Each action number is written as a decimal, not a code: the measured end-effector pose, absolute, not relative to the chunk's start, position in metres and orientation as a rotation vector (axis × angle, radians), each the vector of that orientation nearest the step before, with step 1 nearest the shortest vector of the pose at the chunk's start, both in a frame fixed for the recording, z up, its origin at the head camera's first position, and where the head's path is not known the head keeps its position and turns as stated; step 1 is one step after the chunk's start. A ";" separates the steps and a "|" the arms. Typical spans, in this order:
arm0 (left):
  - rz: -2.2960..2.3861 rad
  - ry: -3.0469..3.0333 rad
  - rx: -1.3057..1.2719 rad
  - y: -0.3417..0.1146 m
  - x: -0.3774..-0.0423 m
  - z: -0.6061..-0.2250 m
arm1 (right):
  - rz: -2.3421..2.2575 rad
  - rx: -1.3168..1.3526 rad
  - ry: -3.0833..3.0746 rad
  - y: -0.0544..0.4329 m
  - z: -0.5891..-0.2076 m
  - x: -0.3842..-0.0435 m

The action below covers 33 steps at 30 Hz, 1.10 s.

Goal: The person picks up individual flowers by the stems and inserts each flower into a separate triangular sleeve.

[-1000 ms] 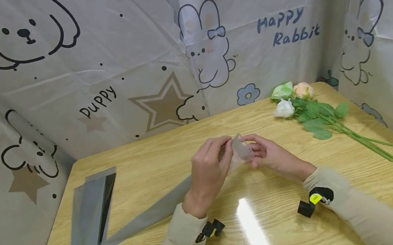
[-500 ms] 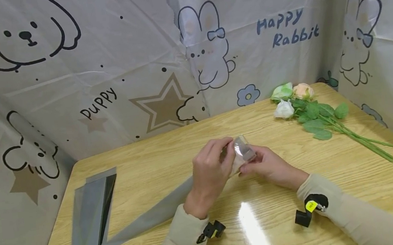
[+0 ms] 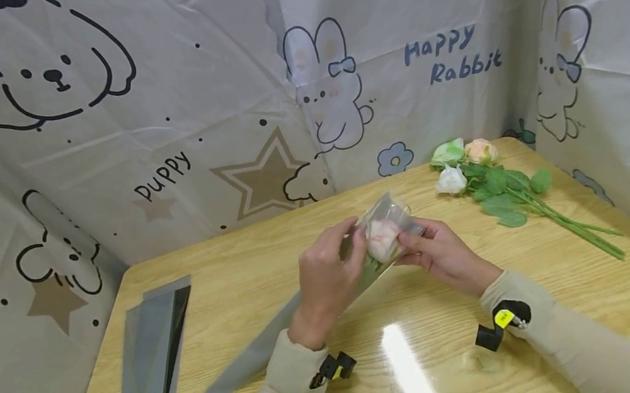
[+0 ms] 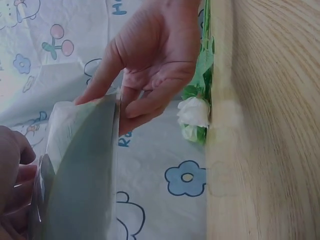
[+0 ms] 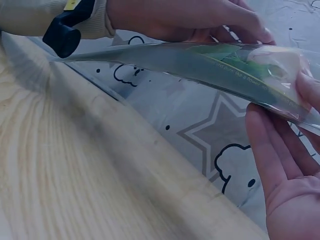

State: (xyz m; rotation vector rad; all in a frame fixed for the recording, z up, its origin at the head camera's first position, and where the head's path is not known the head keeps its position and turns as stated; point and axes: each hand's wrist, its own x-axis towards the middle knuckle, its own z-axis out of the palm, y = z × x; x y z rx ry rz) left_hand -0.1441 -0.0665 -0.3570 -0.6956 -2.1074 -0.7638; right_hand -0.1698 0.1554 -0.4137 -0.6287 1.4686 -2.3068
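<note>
A pale pink rose (image 3: 383,239) lies inside a long, tapering flower sleeve (image 3: 261,347) with a clear front and grey back. My left hand (image 3: 328,277) grips the left edge of the sleeve beside the bloom. On the opposite side, my right hand (image 3: 451,251) pinches the edge, thumb over the clear film next to the petals. In the right wrist view, green leaves (image 5: 220,52) and a printed line show through the film, with the right hand's fingers (image 5: 280,145) under the sleeve. Part of the stem is hidden behind the left hand.
A stack of grey flower sleeves (image 3: 146,364) lies at the left of the wooden table (image 3: 241,260). At the back right lie a white rose (image 3: 450,180), a green one (image 3: 448,151) and a peach one (image 3: 481,151), stems toward the right. Printed cloth walls (image 3: 214,92) surround the table.
The sleeve has turned its clear front up, so the pink rose now shows inside. Its pointed end has moved away from the stack. My right hand has shifted its hold along the edge.
</note>
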 end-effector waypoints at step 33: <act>-1.813 -2.823 -0.618 -0.095 -0.106 -0.375 | -2.124 -0.164 1.959 0.149 -0.364 -0.211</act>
